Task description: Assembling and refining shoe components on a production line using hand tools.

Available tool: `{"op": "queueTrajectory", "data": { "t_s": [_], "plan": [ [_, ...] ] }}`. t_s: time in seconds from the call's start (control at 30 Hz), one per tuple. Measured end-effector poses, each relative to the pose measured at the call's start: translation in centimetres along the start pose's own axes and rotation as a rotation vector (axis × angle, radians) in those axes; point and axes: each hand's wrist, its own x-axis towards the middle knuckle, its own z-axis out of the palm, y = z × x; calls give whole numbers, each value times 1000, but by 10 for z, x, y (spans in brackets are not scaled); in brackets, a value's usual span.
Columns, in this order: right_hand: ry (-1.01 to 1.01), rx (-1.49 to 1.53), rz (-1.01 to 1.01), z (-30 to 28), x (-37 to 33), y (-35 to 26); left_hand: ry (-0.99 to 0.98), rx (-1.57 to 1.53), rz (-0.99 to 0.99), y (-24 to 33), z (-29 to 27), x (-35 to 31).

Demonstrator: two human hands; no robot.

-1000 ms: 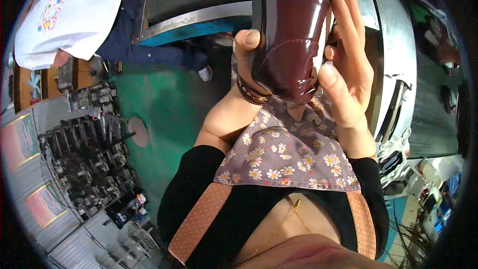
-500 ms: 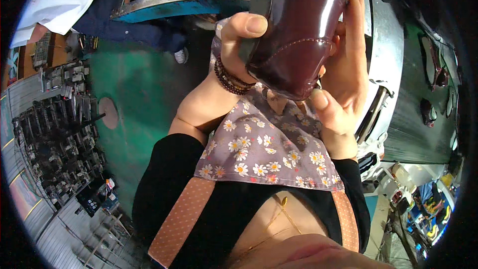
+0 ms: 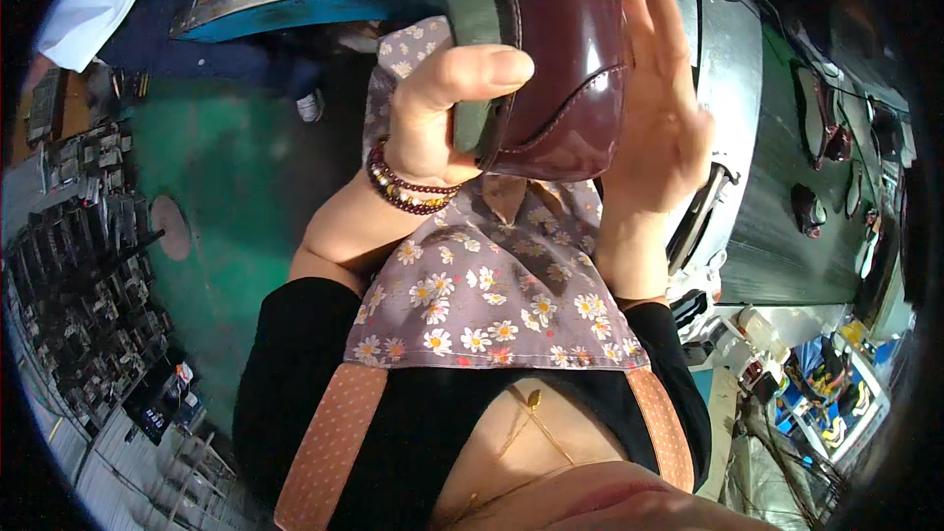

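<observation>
A glossy burgundy leather shoe [image 3: 565, 59] with curved stitched seams and a grey-green sole [image 3: 472, 49] is held up at the top of the view, its upper end cut off by the frame edge. My left hand [image 3: 447, 98], with beaded bracelets at the wrist, grips it from the sole side. The left thumb lies across the sole edge onto the leather, and the other fingers are hidden behind. Along the shoe's right side, my right hand [image 3: 664, 128] lies with fingers stretched upward; its thumb is hidden.
To the right, several dark shoes [image 3: 811, 211] lie on a dark conveyor-like surface [image 3: 762, 246] behind a metal edge [image 3: 733, 79]. A blue-edged metal machine [image 3: 305, 10] stands ahead. Racks of dark metal parts [image 3: 88, 265] line the left, beside the green floor [image 3: 226, 167].
The shoe has turned, showing more of its grey-green sole. Both hands have shifted left in view, and my right thumb has come off the shoe's near end as the fingers straightened.
</observation>
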Motion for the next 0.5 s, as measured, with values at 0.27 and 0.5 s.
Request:
{"op": "queueTrajectory", "data": {
  "t_s": [0.27,0.5],
  "plan": [
    [243,-89,144,24,13,-10,108,248,74,-9,12,-9],
    [194,-208,58,13,29,20,108,344,142,2,5,4]
  ]
}}
